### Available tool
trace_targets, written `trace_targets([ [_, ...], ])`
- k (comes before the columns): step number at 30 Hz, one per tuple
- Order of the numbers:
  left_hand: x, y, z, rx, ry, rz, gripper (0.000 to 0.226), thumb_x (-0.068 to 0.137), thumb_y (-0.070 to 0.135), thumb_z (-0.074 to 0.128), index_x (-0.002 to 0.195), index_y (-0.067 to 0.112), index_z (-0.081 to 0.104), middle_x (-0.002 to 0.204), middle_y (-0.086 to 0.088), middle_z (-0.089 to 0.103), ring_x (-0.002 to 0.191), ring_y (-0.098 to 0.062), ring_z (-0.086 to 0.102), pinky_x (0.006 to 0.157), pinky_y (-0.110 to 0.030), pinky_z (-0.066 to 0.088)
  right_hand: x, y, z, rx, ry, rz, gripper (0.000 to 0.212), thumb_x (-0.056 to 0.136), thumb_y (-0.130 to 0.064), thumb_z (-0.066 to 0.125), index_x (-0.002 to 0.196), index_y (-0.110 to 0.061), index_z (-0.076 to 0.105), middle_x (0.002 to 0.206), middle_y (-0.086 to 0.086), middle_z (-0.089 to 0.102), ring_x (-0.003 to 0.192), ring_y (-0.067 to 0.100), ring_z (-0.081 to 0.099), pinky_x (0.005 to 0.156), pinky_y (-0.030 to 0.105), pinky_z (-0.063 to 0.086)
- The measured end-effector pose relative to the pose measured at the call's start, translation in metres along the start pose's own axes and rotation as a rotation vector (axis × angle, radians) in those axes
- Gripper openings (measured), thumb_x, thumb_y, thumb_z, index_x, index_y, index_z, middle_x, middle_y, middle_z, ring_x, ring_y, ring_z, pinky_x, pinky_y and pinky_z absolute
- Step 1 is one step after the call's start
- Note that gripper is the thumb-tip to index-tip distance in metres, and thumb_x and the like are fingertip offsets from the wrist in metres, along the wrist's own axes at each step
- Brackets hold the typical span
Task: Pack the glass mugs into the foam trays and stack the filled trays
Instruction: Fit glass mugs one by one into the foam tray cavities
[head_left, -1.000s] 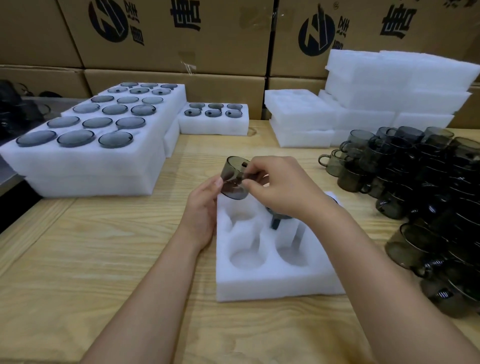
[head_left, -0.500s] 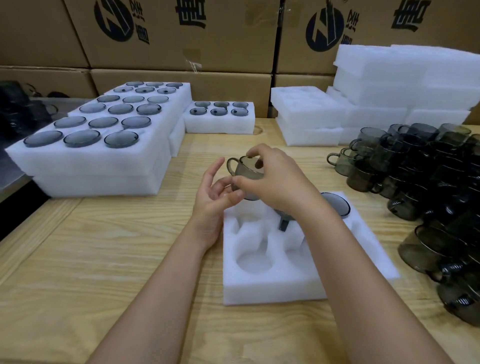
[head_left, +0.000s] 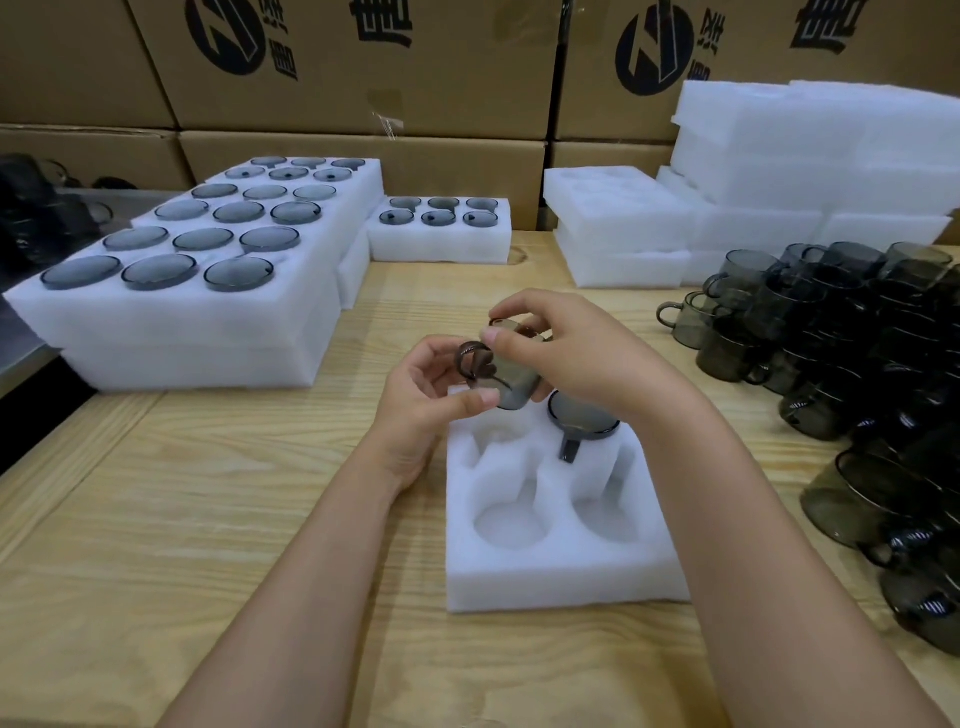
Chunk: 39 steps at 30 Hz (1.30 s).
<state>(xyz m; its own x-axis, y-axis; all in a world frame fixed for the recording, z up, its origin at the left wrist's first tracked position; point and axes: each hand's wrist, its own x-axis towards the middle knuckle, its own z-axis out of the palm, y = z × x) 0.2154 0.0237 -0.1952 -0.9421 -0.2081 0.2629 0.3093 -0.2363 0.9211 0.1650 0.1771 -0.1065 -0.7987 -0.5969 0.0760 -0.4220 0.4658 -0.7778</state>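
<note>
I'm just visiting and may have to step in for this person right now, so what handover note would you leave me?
Left hand and right hand: both hold one mug above the tray's far left corner.
Tray: lies on the table, one packed mug upside down in a far pocket; the three other pockets that show are empty.
Loose mugs: piled at right.
Done: filled trays stacked at left.
Left: seat the held mug, fill the tray, stack it, carry on with the spare trays at the back.
</note>
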Motion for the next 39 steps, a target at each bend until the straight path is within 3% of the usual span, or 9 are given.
trace_targets([
  [6, -0.005, 0.009, -0.015, -0.228, -0.288, -0.239, 0.084, 0.057, 0.021, 0.078, 0.134, 0.012, 0.049, 0.121, -0.018, 0.061, 0.115, -0.035, 0.056, 0.097, -0.045, 0.046, -0.005, 0.002, -0.004, 0.017, -0.128, 0.011, 0.019, 0.089, -0.037, 0.060, 0.105, -0.027, 0.061, 0.092, -0.003, 0.068, 0.069, 0.030, 0.068, 0.074, 0.042, 0.057],
  [9, -0.004, 0.012, -0.013, -0.228, -0.271, -0.310, 0.099, 0.056, 0.034, 0.085, 0.140, 0.004, 0.041, 0.128, -0.019, 0.058, 0.117, -0.033, 0.057, 0.092, -0.040, 0.049, -0.006, 0.000, -0.003, -0.030, -0.150, -0.022, 0.020, 0.088, -0.035, 0.061, 0.106, -0.028, 0.061, 0.092, -0.007, 0.066, 0.069, 0.022, 0.067, 0.068, 0.033, 0.055],
  [14, -0.004, 0.010, -0.010, -0.140, -0.265, -0.311, 0.080, 0.064, 0.033, 0.079, 0.131, 0.000, 0.049, 0.121, -0.015, 0.061, 0.113, -0.028, 0.059, 0.093, -0.037, 0.049, -0.008, -0.003, 0.003, -0.215, -0.197, -0.102, 0.026, 0.085, -0.038, 0.064, 0.109, -0.032, 0.060, 0.097, -0.020, 0.059, 0.077, -0.008, 0.054, 0.068, 0.013, 0.045],
  [19, -0.004, 0.007, -0.012, -0.036, -0.262, -0.290, 0.071, 0.070, 0.021, 0.064, 0.135, -0.001, 0.046, 0.122, -0.016, 0.060, 0.114, -0.030, 0.056, 0.093, -0.037, 0.048, -0.009, -0.005, 0.003, -0.303, -0.252, -0.132, 0.030, 0.085, -0.039, 0.065, 0.113, -0.034, 0.056, 0.111, -0.015, 0.057, 0.091, 0.001, 0.053, 0.070, 0.010, 0.039],
  [24, -0.005, 0.009, -0.009, -0.023, -0.283, -0.285, 0.091, 0.061, 0.037, 0.080, 0.134, -0.004, 0.044, 0.120, -0.016, 0.060, 0.111, -0.028, 0.058, 0.091, -0.036, 0.048, -0.008, -0.005, 0.002, -0.395, -0.297, -0.152, 0.032, 0.087, -0.036, 0.063, 0.118, -0.034, 0.054, 0.109, -0.016, 0.054, 0.093, 0.004, 0.049, 0.061, 0.009, 0.036],
  [27, -0.003, 0.006, -0.012, -0.001, -0.263, -0.290, 0.066, 0.068, 0.028, 0.070, 0.126, 0.000, 0.052, 0.113, -0.013, 0.064, 0.106, -0.026, 0.061, 0.087, -0.034, 0.048, -0.008, -0.006, 0.005, -0.359, -0.334, -0.131, 0.035, 0.087, -0.030, 0.063, 0.121, -0.031, 0.054, 0.091, -0.021, 0.046, 0.079, 0.000, 0.048, 0.045, 0.003, 0.039],
  [31, -0.003, 0.004, -0.015, -0.024, -0.266, -0.288, 0.049, 0.069, 0.023, 0.068, 0.116, 0.010, 0.060, 0.106, -0.008, 0.069, 0.100, -0.023, 0.065, 0.081, -0.030, 0.052, -0.007, -0.005, 0.006, -0.409, -0.326, -0.150, 0.038, 0.085, -0.032, 0.066, 0.122, -0.033, 0.056, 0.099, -0.017, 0.048, 0.079, 0.002, 0.047, 0.044, -0.002, 0.035],
  [35, -0.003, 0.004, -0.015, -0.079, -0.266, -0.282, 0.070, 0.069, 0.018, 0.068, 0.134, 0.006, 0.046, 0.116, -0.017, 0.063, 0.109, -0.030, 0.061, 0.089, -0.035, 0.052, -0.004, -0.005, 0.013, -0.205, -0.177, -0.123, 0.041, 0.086, -0.042, 0.061, 0.125, -0.031, 0.054, 0.118, -0.015, 0.057, 0.105, 0.003, 0.052, 0.066, 0.008, 0.041],
  [39, -0.002, 0.006, -0.012, -0.230, -0.252, -0.312, 0.061, 0.072, 0.017, 0.063, 0.131, 0.010, 0.050, 0.113, -0.012, 0.067, 0.105, -0.025, 0.065, 0.086, -0.034, 0.053, 0.005, -0.003, 0.044, -0.244, 0.008, -0.103, 0.056, 0.097, -0.051, 0.033, 0.141, -0.018, 0.037, 0.143, 0.000, 0.043, 0.136, 0.019, 0.029, 0.105, 0.035, 0.028],
])
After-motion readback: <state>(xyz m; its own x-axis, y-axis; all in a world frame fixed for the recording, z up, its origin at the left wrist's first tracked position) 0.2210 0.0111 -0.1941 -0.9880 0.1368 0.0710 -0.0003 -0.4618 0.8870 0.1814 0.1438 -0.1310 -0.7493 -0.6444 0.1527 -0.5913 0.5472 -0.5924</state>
